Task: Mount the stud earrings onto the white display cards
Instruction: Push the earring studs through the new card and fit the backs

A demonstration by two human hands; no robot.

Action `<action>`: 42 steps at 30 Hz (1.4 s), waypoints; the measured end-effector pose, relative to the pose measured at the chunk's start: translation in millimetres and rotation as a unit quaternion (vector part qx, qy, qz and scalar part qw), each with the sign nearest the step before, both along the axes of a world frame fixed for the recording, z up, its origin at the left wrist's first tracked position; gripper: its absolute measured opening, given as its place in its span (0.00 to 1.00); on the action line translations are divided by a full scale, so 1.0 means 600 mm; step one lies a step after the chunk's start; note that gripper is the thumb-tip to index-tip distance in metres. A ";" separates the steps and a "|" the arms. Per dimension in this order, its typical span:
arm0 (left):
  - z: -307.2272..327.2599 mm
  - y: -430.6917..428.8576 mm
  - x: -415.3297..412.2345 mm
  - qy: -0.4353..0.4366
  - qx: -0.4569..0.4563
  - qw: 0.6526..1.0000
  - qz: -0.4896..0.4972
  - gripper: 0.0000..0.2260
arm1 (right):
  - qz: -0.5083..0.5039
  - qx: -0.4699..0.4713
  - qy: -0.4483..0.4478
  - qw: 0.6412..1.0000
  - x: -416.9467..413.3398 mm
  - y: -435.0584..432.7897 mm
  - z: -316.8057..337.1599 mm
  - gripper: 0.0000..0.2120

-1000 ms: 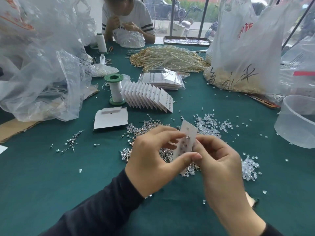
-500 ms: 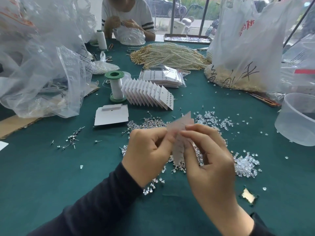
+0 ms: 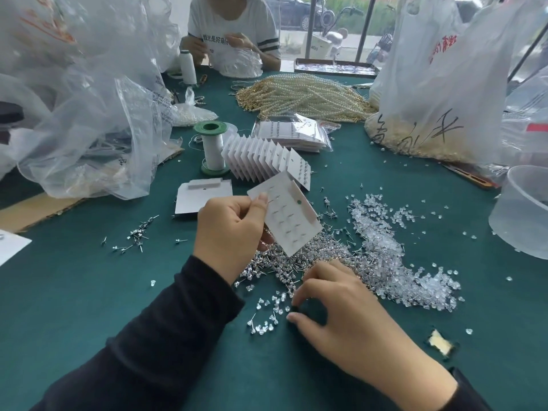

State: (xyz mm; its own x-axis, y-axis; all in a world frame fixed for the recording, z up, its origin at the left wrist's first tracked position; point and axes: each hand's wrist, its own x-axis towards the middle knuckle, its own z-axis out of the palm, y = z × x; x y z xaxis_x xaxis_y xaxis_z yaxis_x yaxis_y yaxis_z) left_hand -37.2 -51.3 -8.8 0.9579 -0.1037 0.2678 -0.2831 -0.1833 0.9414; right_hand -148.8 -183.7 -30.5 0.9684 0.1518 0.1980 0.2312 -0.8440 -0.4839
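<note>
My left hand [image 3: 228,232] pinches a white display card [image 3: 292,221] by its left edge and holds it tilted above the table, several stud posts showing through it. My right hand [image 3: 350,315] is low on the green cloth, fingers curved, thumb and forefinger apart over a few loose clear earring backs [image 3: 267,315]; nothing shows between them. A pile of stud earrings [image 3: 296,262] lies under the card. A bigger heap of clear backs [image 3: 382,256] lies to its right.
A fanned row of filled cards [image 3: 261,155], a green spool [image 3: 212,146] and blank cards [image 3: 203,197] sit behind. A clear tub [image 3: 522,215] stands at right, pearl strands [image 3: 302,93] and plastic bags [image 3: 89,114] further back. A person [image 3: 234,31] sits opposite.
My right hand let go of the card and dropped to the loose backs on the cloth. My left hand alone holds the card, turned so its back faces me.
</note>
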 end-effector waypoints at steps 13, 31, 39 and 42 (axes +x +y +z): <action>-0.002 -0.004 -0.007 -0.010 0.035 0.999 -0.024 0.19 | -0.135 0.338 -0.033 0.931 0.001 -0.014 0.033 0.11; -0.013 -0.031 -0.059 -0.136 0.177 0.969 -0.110 0.23 | -0.191 0.295 -0.210 0.913 0.012 -0.004 0.033 0.08; -0.012 -0.031 -0.061 -0.134 0.178 0.969 -0.111 0.23 | -0.189 0.284 -0.199 0.919 0.014 -0.005 0.026 0.07; -0.012 -0.030 -0.060 -0.134 0.177 0.969 -0.108 0.23 | -0.187 0.289 -0.183 0.921 0.013 -0.004 0.026 0.07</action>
